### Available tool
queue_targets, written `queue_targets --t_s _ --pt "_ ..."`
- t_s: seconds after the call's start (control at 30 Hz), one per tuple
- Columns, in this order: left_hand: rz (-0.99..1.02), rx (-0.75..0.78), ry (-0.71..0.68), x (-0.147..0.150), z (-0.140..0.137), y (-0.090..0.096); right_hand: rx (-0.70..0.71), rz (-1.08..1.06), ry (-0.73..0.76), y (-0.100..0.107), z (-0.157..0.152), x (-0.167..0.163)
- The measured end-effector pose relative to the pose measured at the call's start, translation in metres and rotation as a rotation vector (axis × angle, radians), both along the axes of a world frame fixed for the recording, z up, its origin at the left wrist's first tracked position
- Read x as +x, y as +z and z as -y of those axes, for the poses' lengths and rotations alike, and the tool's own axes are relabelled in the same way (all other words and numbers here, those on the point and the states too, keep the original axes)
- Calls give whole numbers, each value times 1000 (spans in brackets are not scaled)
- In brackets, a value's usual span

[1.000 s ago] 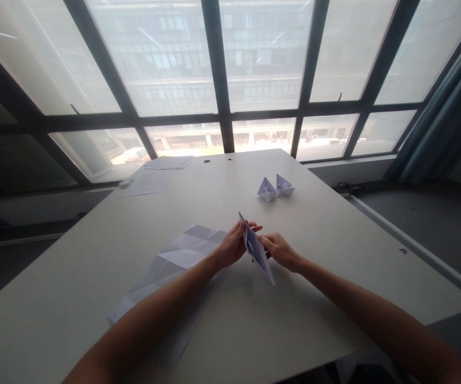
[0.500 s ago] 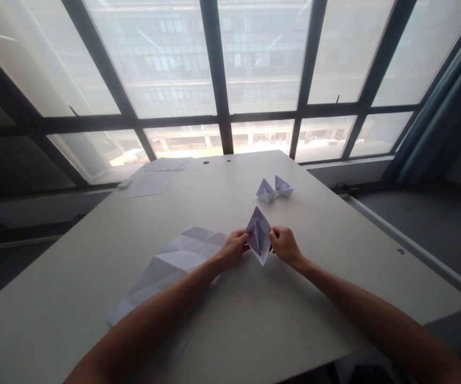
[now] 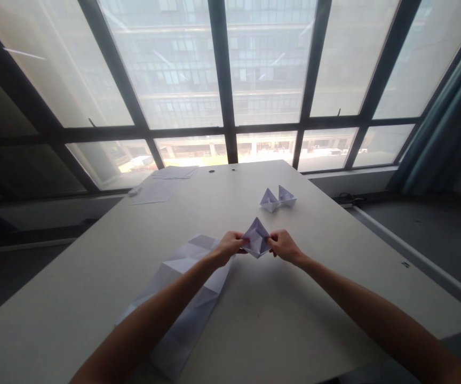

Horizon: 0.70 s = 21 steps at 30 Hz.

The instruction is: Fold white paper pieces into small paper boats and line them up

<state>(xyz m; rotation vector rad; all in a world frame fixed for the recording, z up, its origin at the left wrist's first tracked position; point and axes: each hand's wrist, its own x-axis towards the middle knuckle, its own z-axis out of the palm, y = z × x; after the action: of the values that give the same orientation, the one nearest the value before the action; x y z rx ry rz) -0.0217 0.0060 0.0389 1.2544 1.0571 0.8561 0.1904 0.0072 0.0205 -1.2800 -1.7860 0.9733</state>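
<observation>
Between my two hands, just above the table, I hold a folded white paper boat (image 3: pixel 256 240) with a raised pointed middle. My left hand (image 3: pixel 231 246) pinches its left end, thumb on the inside. On the opposite end, my right hand (image 3: pixel 284 245) has a similar closed pinch. Beyond them two paper boats, one on the left (image 3: pixel 269 200) and one on the right (image 3: pixel 287 196), stand side by side. A large creased sheet of paper (image 3: pixel 182 265) lies under and beside my left forearm, which hides part of it.
The white table (image 3: pixel 302 320) reaches toward tall windows. At its far left lie flat white sheets (image 3: pixel 152 193) with a small white object (image 3: pixel 135 191) beside them. A blue-grey curtain (image 3: pixel 434 122) hangs at the right.
The paper boat has gone from a tall, narrow diamond to a wider, lower shape, its ends drawn apart by both hands. The view has tilted slightly upward.
</observation>
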Motion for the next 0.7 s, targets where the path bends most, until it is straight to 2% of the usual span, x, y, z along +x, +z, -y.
queue_targets --t_s 0.1,0.2,0.4,0.6,0.7 --pt "-27 6 -14 -4 -13 5 35 60 -15 10 -16 -6" --pt "-31 17 41 -7 -28 7 94 109 -43 19 -30 -15" --pt "-94 40 144 -17 -60 2 34 224 -87 19 -65 -23" --pt "-159 -1 228 -19 -110 -6 7 260 -162 21 -116 -31" --pt "-192 -21 274 -19 -139 -8 17 266 -205 25 -125 -30"
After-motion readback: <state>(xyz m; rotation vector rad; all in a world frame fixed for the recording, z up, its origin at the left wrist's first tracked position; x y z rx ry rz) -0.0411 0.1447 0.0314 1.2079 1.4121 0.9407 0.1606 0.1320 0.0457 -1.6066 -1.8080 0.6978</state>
